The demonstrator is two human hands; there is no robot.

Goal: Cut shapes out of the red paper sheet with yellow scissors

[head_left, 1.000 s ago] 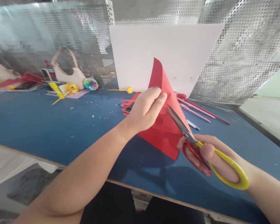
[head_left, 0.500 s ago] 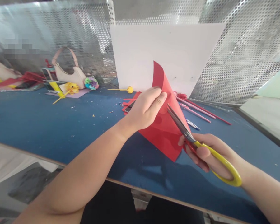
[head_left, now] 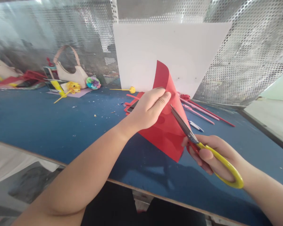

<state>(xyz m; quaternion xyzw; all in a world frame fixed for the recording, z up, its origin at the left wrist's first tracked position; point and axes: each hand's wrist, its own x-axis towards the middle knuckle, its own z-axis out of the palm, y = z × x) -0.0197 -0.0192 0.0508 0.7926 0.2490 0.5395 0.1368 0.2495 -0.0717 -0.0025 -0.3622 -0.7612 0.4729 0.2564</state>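
Note:
A sheet of red paper [head_left: 173, 124] is curled upright above the blue table, its upper end bending over. My left hand [head_left: 153, 106] is closed on it, thumb against the near face. Scissors [head_left: 187, 133] with yellow and red handles are held in my right hand [head_left: 212, 153], the fingers wrapped through the loops. Their blades point up and left along the paper, tips just below my left thumb. The blades look nearly closed; whether paper lies between them I cannot tell.
Behind the paper a white board [head_left: 141, 56] leans on a perforated metal screen [head_left: 91, 34]. Pink and red stems [head_left: 202, 114] and pens [head_left: 195, 126] lie right of the paper. A phone [head_left: 131, 107] lies partly behind my left hand. A cream handbag [head_left: 73, 73] and paper flowers [head_left: 93, 83] stand at the back left.
The scissor blades look closer together than before. Both hands keep nearly the same place, and the whole view has shifted slightly.

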